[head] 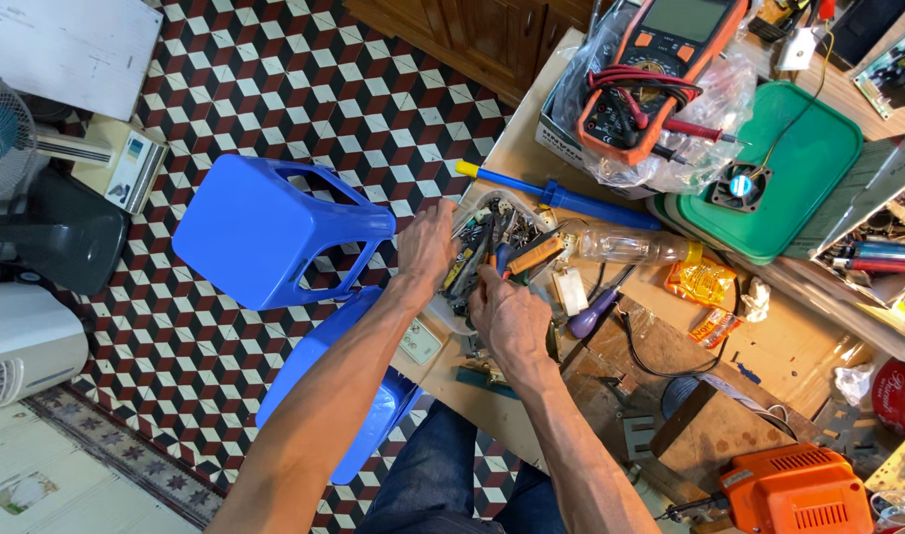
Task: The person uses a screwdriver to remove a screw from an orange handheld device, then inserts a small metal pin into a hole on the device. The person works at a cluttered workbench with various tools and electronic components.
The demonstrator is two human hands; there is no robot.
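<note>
We see a floor (274, 79) tiled in a cube pattern of dark red, black and white. On it stands a plain bright blue stool (264, 232), and a second blue stool (324, 386) of the same shade lies lower. The meter (660, 69) is orange with a dark grey face and red leads. The tray (798, 168) is solid green, with a small black fan (739, 188) on it showing a blue centre. The long pump tool (561, 193) is blue with a yellow tip. The power tool (798, 494) is orange. Our trousers (442, 485) are dark blue denim, and the bench (788, 346) is pale brown wood.
</note>
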